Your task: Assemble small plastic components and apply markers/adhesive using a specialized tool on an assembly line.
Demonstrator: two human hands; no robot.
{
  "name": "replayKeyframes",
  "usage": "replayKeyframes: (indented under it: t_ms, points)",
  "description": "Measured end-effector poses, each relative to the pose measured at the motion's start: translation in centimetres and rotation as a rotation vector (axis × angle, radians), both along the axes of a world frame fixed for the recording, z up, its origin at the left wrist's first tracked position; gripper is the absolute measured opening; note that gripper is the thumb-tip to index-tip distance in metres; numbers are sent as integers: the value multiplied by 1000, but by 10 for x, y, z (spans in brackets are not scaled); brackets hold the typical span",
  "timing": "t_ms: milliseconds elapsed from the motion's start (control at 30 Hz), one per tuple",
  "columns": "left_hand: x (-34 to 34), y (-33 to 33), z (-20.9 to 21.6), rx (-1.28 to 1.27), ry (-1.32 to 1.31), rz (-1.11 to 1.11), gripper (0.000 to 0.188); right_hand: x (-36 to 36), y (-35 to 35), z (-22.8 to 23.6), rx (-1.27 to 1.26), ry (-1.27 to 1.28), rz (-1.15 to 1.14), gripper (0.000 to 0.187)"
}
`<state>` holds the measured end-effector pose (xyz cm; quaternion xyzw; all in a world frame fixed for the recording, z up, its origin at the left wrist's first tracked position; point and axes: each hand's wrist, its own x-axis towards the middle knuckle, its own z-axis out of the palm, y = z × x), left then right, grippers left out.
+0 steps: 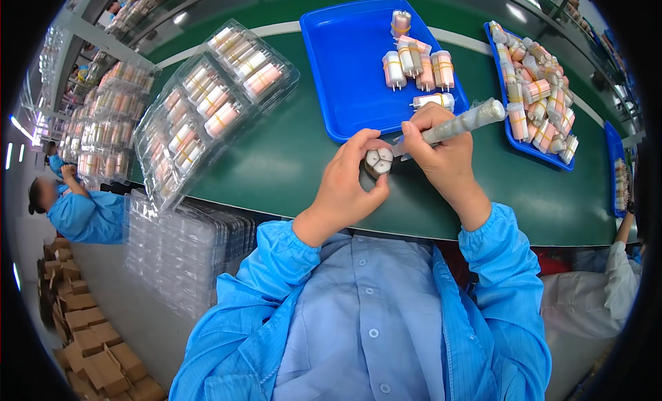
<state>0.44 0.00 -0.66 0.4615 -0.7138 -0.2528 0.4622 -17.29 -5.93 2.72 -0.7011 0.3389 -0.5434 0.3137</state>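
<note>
Closed around a short bundle of grey-sided cylinders with pale round ends, your bare left hand pinched it between thumb and fingers, its ends facing up toward you. Your bare right hand was closed in a pen-like grip on a translucent, whitish, stick-shaped tube, which slanted up to the right. Its narrow lower end was right beside the bundle; you could not tell whether they touched. Both hands were above the dark green tabletop, just in front of a rectangular blue plastic tray, where pink, white and grey cylinder bundles bound with yellow bands lay toward the right side. Farther right, a second blue plastic tray was heaped with similar bundles. To your left, a clear plastic compartment tray held more of them in separate pockets.
</note>
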Motion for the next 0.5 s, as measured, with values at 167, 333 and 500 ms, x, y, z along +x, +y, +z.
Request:
replayKeyframes:
  t_ms: [167, 333, 500]
  points:
    - [1, 1, 2, 47, -18, -46, 73, 2, 0, -4, 23, 38, 60, 18]
    - [0, -1, 7, -18, -9, -31, 73, 0, 0, -6, 66, 118, 30, 18]
    - [4, 0, 3, -59, -140, 51, 54, 4, 1, -10, 32, 110, 56, 18]
